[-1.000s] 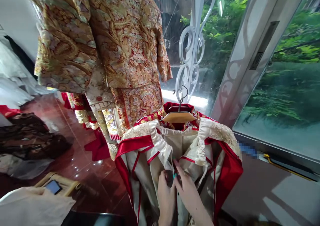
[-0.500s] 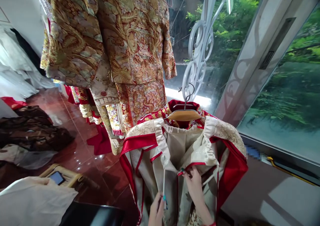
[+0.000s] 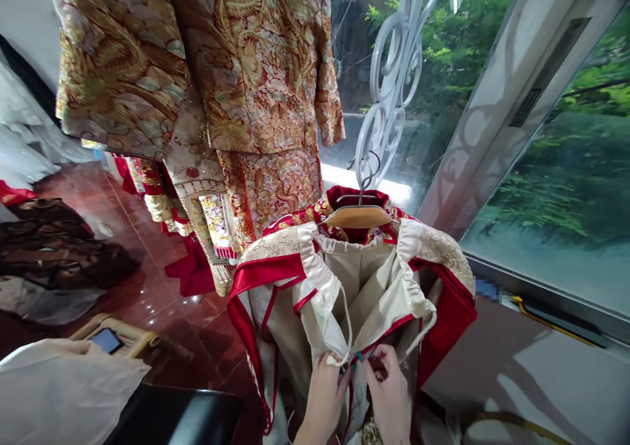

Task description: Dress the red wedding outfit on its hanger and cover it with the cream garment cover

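Observation:
A cream skirt-like garment [image 3: 367, 307] with red trim and a gathered waistband hangs from a wooden hanger [image 3: 358, 218]. My left hand [image 3: 322, 392] and my right hand [image 3: 390, 389] meet low at its front opening. Both sets of fingers are closed and pinch the red-trimmed edge [image 3: 396, 327] between them. Green spots show at the fingertips, too small to make out. One white drawstring [image 3: 349, 320] loops down from the waistband over my left hand; another cord [image 3: 423, 332] dangles at the right. Behind it, a red embroidered collar [image 3: 339, 199] shows on the same hanging place.
Gold brocade jackets [image 3: 266, 71] hang at the left. A white scrolled metal stand [image 3: 386, 84] rises before the window [image 3: 551, 189]. At lower left are a black surface [image 3: 177, 415], white cloth [image 3: 63, 392] and a phone [image 3: 106, 340] on a wooden stool [image 3: 140, 341].
My left hand has let the straight-pulled drawstring go slack and moved up and right to join my right hand at the red-trimmed edge. My right hand has moved slightly down. The view has shifted a little.

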The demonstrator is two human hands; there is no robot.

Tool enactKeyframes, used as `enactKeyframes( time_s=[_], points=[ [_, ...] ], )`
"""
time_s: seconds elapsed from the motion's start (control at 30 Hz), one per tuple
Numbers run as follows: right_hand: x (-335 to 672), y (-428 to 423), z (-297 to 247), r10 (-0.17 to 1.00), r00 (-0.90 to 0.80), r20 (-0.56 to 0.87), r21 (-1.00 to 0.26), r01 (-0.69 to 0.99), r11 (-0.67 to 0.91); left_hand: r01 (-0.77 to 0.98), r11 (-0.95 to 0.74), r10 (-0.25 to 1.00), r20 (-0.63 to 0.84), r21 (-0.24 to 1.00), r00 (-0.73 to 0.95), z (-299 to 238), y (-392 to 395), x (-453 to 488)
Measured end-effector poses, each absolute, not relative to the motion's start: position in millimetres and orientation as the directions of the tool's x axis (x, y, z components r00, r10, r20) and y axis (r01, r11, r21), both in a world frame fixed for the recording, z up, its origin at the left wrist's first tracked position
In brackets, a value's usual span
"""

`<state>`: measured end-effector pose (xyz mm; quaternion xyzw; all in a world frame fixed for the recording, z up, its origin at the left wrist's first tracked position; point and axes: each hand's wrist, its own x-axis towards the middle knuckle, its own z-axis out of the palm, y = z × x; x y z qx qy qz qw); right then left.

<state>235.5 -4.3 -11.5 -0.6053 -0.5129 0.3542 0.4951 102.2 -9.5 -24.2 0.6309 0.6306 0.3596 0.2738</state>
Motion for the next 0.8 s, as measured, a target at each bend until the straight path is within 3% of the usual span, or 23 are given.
enactKeyframes(
  time_s=[0.07,0.17,0.53,0.7,0.8],
  points=[
    [234.6,-9.5,-9.2,0.972,0.173,0.159,-0.913,0.401,0.078,0.570,-0.044,0.993,0.099,0.821,-0.065,-31.9,-10.4,101.7],
    [231.1,-12.3,-12.5,0.979,0.044,0.199,-0.872,0.464,0.157,0.540,-0.037,0.997,0.070,0.841,-0.040,-37.0,-14.6,100.8],
    [224.2,-0.6,-3.4,0.992,-0.123,0.012,-0.855,0.513,0.074,0.533,-0.142,0.987,0.162,0.834,0.009,-28.0,-19.3,97.1],
    [236.3,11.1,12.6,0.944,-0.299,-0.136,-0.935,0.353,-0.023,0.579,-0.192,0.970,0.244,0.792,-0.012,-35.2,-21.9,91.4],
    [234.8,12.8,24.2,0.887,-0.299,-0.352,-0.935,0.160,-0.317,0.680,-0.207,0.952,0.305,0.704,-0.026,-37.3,-20.7,90.5]
  ],
)
